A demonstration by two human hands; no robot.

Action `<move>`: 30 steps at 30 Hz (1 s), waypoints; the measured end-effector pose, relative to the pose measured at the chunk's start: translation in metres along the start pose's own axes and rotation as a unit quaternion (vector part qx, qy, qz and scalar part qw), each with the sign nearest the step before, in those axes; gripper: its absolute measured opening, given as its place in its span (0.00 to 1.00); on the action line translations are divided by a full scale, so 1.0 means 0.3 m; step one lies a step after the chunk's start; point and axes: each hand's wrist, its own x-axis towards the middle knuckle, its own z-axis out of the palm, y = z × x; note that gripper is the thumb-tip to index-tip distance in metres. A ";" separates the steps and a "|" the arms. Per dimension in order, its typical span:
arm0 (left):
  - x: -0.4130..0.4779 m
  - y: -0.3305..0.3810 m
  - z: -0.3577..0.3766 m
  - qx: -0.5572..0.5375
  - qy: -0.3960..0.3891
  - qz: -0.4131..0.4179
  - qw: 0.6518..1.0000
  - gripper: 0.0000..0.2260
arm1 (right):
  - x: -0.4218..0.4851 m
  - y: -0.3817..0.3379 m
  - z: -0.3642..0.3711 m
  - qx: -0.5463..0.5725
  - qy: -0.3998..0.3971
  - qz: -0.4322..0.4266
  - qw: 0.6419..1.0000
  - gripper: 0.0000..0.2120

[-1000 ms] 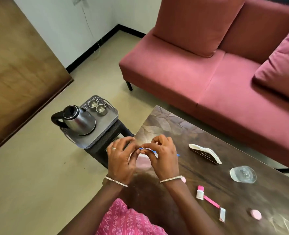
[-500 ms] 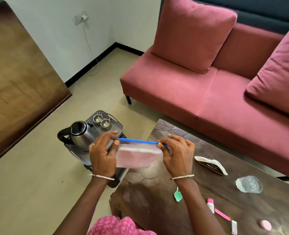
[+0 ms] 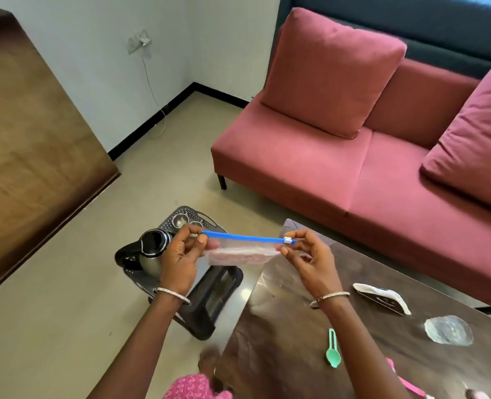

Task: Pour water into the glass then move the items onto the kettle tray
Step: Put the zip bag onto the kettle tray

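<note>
A clear zip bag (image 3: 240, 253) with a blue slider strip and pink contents hangs in the air between my hands. My left hand (image 3: 181, 260) pinches its left end, my right hand (image 3: 307, 259) pinches the right end by the white slider. Behind and below the bag, a steel kettle (image 3: 149, 251) with a black handle stands on a grey perforated kettle tray (image 3: 169, 223), next to two small steel cups (image 3: 181, 220). On the dark table (image 3: 296, 341), a clear glass (image 3: 448, 331) sits at the right.
A green spoon (image 3: 332, 352), a black-and-white packet (image 3: 382, 298) and pink items at the lower right edge lie on the table. The tray rests on a black stool (image 3: 209, 300) beside the table. A red sofa (image 3: 324, 156) stands behind.
My hands lifted from the table and drew apart, stretching the zip bag between them. The slider now sits at the right end. The camera tilted upward.
</note>
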 end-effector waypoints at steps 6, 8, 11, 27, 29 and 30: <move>0.122 -0.064 -0.119 -0.017 0.002 -0.041 0.999 0.05 | 0.070 0.053 0.181 -0.015 -0.049 0.062 0.997 0.05; 0.167 -0.096 -0.163 0.002 -0.011 -0.061 0.998 0.04 | 0.091 0.066 0.233 -0.008 -0.041 0.063 0.997 0.06; 0.225 -0.149 -0.222 0.017 -0.053 -0.112 0.992 0.05 | 0.118 0.083 0.302 0.011 -0.046 0.077 0.996 0.10; 0.676 -0.326 -0.313 0.071 -0.062 -0.164 0.982 0.07 | 0.414 0.242 0.577 0.100 -0.007 0.135 0.986 0.03; 0.746 -0.364 -0.332 0.056 -0.056 -0.181 0.980 0.04 | 0.465 0.273 0.630 0.116 -0.002 0.153 0.981 0.02; 0.777 -0.385 -0.345 0.059 -0.054 -0.183 0.980 0.03 | 0.488 0.290 0.656 0.124 -0.003 0.165 0.978 0.02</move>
